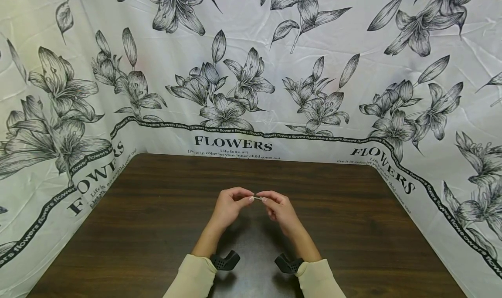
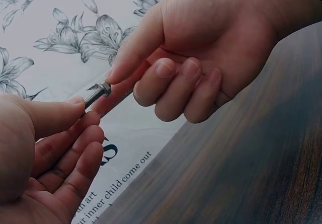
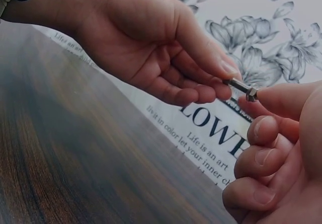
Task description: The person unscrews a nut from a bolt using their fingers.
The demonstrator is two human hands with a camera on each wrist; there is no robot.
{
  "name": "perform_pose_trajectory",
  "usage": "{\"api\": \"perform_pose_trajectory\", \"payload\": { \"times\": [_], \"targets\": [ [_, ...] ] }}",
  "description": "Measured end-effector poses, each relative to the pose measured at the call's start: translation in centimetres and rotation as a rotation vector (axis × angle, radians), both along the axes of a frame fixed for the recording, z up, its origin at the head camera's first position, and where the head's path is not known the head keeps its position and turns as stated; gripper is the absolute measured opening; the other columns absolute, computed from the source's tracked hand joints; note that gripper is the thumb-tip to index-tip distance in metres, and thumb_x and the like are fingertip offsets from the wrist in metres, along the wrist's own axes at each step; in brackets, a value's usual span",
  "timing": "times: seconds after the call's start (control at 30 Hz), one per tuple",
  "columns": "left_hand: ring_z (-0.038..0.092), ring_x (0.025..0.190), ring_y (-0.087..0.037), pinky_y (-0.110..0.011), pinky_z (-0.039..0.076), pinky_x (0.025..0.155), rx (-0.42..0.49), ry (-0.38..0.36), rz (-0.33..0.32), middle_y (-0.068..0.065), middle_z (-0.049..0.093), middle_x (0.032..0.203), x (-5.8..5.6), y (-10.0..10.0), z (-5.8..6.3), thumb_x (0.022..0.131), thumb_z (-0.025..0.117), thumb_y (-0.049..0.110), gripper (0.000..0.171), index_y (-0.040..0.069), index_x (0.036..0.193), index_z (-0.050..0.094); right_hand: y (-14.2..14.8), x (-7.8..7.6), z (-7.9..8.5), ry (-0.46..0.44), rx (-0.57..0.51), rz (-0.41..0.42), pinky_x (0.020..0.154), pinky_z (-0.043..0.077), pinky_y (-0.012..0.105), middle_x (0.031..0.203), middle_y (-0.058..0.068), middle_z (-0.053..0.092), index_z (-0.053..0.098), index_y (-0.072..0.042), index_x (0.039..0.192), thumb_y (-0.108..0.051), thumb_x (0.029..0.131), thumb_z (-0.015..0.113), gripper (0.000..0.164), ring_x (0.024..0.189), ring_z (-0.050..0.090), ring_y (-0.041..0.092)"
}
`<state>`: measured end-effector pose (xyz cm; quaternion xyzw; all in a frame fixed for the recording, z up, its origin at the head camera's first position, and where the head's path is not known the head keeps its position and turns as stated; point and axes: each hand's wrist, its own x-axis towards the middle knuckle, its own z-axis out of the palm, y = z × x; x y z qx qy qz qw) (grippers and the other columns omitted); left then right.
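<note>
I see the brown table (image 1: 157, 228) on my feed. Midway between its left and right edges, above the surface, the left hand (image 1: 230, 207) and right hand (image 1: 282, 209), thumbs nearly meeting fingers, pinch opposite ends of a metal bolt (image 3: 240, 86).

The head view faced forward and down from high behind the left grip (image 1: 230, 207) and right grip (image 1: 280, 208); each wrist view looked closely at its own grip, both sharing the bolt (image 2: 94, 97) between.
</note>
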<state>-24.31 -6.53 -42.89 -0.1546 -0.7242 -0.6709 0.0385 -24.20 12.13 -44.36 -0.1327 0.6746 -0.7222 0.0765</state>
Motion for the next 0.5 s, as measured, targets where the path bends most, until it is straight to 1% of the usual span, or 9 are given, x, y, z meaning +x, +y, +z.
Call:
{"api": "perform_pose_trajectory", "payload": {
  "times": [0.17, 0.37, 0.43, 0.5],
  "targets": [
    [0.066, 0.081, -0.046, -0.054, 0.054, 0.075, -0.001, 0.006, 0.005, -0.021, 0.069, 0.087, 0.0, -0.1, 0.0, 0.084, 0.071, -0.005, 0.011, -0.011, 0.094, 0.070, 0.0, 0.0, 0.0, -0.011, 0.025, 0.009, 0.044, 0.031, 0.021, 0.063, 0.006, 0.043, 0.058, 0.016, 0.117, -0.006, 0.101, 0.050, 0.028, 0.049, 0.038, 0.011],
    [0.065, 0.083, -0.048, -0.047, 0.056, 0.073, -0.003, -0.003, 0.003, -0.019, 0.070, 0.087, -0.1, -0.1, -0.1, 0.084, 0.071, -0.005, 0.010, -0.009, 0.093, 0.071, 0.0, 0.0, -0.1, 0.019, -0.005, -0.003, 0.044, 0.031, 0.022, 0.063, 0.007, 0.043, 0.061, 0.013, 0.114, -0.003, 0.099, 0.052, 0.023, 0.049, 0.038, 0.011],
    [0.065, 0.083, -0.048, -0.044, 0.056, 0.072, -0.003, -0.003, 0.004, -0.019, 0.070, 0.087, -0.1, -0.1, -0.1, 0.084, 0.071, -0.005, 0.010, -0.009, 0.093, 0.071, 0.1, -0.4, -0.8, 0.028, -0.019, -0.004, 0.043, 0.031, 0.022, 0.063, 0.006, 0.043, 0.061, 0.012, 0.114, -0.003, 0.099, 0.052, 0.023, 0.049, 0.038, 0.012],
    [0.066, 0.082, -0.047, -0.047, 0.056, 0.073, -0.004, -0.002, 0.004, -0.019, 0.070, 0.087, -0.1, 0.0, -0.1, 0.084, 0.071, -0.006, 0.010, -0.009, 0.093, 0.071, 0.2, -0.8, -1.6, 0.036, -0.033, -0.009, 0.043, 0.030, 0.022, 0.063, 0.005, 0.043, 0.061, 0.012, 0.115, -0.003, 0.099, 0.053, 0.023, 0.049, 0.037, 0.011]
  ]
}}
